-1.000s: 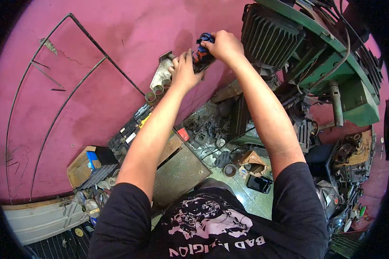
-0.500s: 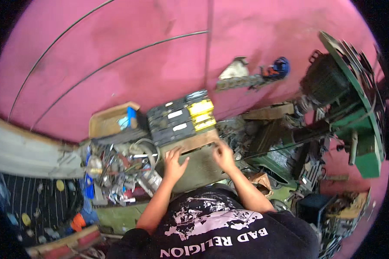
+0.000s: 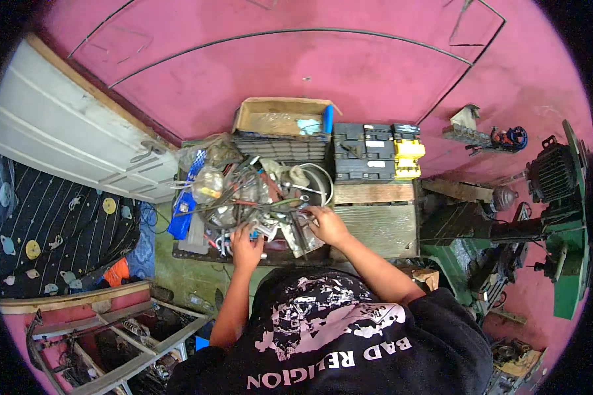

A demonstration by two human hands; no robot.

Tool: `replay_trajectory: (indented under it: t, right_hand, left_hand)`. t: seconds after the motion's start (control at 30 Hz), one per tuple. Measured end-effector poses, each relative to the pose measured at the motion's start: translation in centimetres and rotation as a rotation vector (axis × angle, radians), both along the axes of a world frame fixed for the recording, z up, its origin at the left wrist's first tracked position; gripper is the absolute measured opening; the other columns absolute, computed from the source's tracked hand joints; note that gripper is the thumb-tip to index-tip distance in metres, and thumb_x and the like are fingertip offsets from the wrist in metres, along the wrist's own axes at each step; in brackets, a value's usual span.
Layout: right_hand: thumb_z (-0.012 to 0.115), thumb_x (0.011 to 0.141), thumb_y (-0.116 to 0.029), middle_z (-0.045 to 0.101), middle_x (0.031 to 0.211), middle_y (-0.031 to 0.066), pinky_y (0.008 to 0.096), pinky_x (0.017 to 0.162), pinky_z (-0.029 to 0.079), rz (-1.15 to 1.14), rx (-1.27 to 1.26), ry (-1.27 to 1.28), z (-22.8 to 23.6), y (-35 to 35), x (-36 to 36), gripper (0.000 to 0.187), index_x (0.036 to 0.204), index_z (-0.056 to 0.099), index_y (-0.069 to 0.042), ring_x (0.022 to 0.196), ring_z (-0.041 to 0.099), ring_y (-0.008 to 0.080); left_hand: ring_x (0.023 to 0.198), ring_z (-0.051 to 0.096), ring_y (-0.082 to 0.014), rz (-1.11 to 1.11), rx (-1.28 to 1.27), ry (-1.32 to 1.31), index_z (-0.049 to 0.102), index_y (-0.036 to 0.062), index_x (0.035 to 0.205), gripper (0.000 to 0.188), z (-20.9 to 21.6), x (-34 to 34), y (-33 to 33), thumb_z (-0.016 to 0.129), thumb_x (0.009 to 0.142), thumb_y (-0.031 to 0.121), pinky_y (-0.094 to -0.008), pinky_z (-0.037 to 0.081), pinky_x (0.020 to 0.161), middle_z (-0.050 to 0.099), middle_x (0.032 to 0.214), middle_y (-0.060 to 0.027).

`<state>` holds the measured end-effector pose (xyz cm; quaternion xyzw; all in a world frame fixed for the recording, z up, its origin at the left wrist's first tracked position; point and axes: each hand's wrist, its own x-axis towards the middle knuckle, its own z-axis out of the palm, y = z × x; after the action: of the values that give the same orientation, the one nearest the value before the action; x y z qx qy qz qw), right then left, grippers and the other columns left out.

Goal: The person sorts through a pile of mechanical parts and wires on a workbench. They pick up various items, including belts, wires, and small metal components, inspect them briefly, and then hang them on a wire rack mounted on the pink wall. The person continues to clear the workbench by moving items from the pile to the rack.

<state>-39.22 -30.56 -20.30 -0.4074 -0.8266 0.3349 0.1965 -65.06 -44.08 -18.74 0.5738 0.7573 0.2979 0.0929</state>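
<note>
A jumbled heap of tools and metal parts (image 3: 267,187) covers the left half of the worktable. At its near edge is my left hand (image 3: 246,249), fingers slightly apart among small white and blue pieces. My right hand (image 3: 329,226) reaches in from the right, thumb and fingers apart beside a flat grey metal part (image 3: 303,238). Whether either hand touches a piece, I cannot tell. A ring of pale hose or cable (image 3: 324,181) lies just beyond the right hand. Clear plastic bags (image 3: 211,184) are mixed into the heap's left side.
Black battery-like blocks with yellow ends (image 3: 369,158) stand behind a wooden board (image 3: 374,193). An open cardboard box (image 3: 280,118) sits on a dark crate (image 3: 280,148). A green machine (image 3: 570,280) rises at right; a white door (image 3: 79,125) stands at left, a metal frame (image 3: 138,355) lower left.
My view has turned left. Both hands have moved from the flat board before the batteries to the heap of tools on the left.
</note>
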Motion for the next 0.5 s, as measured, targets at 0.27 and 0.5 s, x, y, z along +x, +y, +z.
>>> replay_trajectory:
  t: [0.27,0.5]
  right_hand:
    - [0.075,0.083,-0.031,0.065,0.11,0.0141,0.0448,0.085,0.05,-0.097,0.293,-0.579,-3.6,-0.7,-9.0,0.044,0.119,0.062,-0.009,0.106,0.059,0.0324]
    - [0.072,0.081,-0.023,0.069,0.112,0.0119,0.0428,0.091,0.048,-0.115,0.216,-0.632,-3.3,0.5,-9.0,0.039,0.117,0.063,-0.01,0.109,0.059,0.0317]
  left_hand:
    - [0.111,0.054,-0.038,0.023,-0.081,0.066,0.066,0.0074,0.123,0.045,0.4,-7.5,0.4,0.075,0.082,0.023,-0.0493,0.043,0.096,0.063,0.119,-0.0155]
    - [0.121,0.051,-0.0351,-0.206,-0.208,0.117,0.055,0.0143,0.142,0.063,0.5,-8.5,5.5,0.076,0.083,0.025,-0.0538,0.04,0.102,0.059,0.135,-0.0092]
